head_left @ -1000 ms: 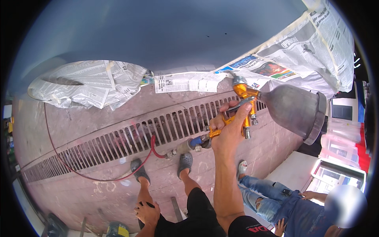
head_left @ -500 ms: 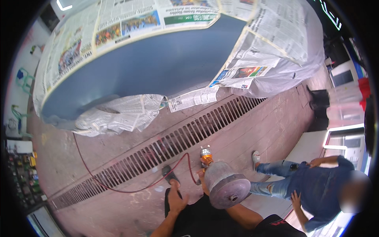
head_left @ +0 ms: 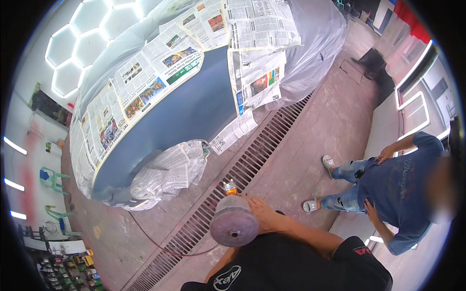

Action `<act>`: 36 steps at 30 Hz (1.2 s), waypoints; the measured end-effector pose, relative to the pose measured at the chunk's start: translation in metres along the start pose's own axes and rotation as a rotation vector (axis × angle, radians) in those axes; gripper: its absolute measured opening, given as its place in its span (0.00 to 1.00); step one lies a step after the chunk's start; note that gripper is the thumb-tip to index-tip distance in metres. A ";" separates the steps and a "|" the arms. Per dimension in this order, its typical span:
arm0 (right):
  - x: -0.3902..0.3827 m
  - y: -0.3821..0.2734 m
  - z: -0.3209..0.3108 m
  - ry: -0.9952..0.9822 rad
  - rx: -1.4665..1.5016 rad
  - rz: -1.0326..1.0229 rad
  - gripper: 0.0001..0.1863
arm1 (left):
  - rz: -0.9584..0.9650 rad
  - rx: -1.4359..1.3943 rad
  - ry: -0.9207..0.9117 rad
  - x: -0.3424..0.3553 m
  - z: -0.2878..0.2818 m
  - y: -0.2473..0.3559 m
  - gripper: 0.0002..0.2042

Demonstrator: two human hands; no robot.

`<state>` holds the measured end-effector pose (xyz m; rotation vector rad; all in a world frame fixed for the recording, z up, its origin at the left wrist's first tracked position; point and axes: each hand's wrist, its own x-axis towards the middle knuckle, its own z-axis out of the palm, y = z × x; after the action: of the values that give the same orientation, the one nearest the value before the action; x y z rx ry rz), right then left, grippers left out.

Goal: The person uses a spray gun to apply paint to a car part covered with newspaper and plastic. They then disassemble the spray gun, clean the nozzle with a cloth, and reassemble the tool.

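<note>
A spray gun with an orange body (head_left: pixel 232 191), a silver front end and a large grey cup (head_left: pixel 234 220) on top is held out before my chest. The cup's round lid faces up at me. My right hand (head_left: pixel 262 213) lies against the cup's right side and the gun, fingers curled partly out of sight behind them. My left forearm (head_left: pixel 224 264) reaches up under the cup, which hides my left hand. Beyond the gun stands a car body with a bare blue-grey panel (head_left: pixel 170 114), its surroundings masked with newspaper (head_left: pixel 167 167) and tape.
A long floor grate (head_left: pixel 252 162) runs diagonally between me and the car. A red hose (head_left: pixel 167 250) trails across the floor. At the right stands another person (head_left: pixel 388 186), hands at the hips. Green plastic chairs (head_left: pixel 54 179) and cluttered shelves (head_left: pixel 73 271) line the left.
My view has swung, bringing the hexagonal lights in. The gun has shifted left in view. My left hand, seen open beside it before, has gone behind the cup; my right hand now shows beside it.
</note>
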<state>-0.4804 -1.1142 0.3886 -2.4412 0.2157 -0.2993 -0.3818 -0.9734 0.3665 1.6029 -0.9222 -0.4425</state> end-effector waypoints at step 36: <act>-0.107 -0.228 0.008 -0.329 1.513 0.236 0.10 | -0.127 -0.514 -0.135 -0.275 -0.190 0.070 0.30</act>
<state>-0.5627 -0.9095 0.5109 -0.9226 0.0636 0.0749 -0.4377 -0.6414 0.4257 1.1721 -0.7309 -0.8142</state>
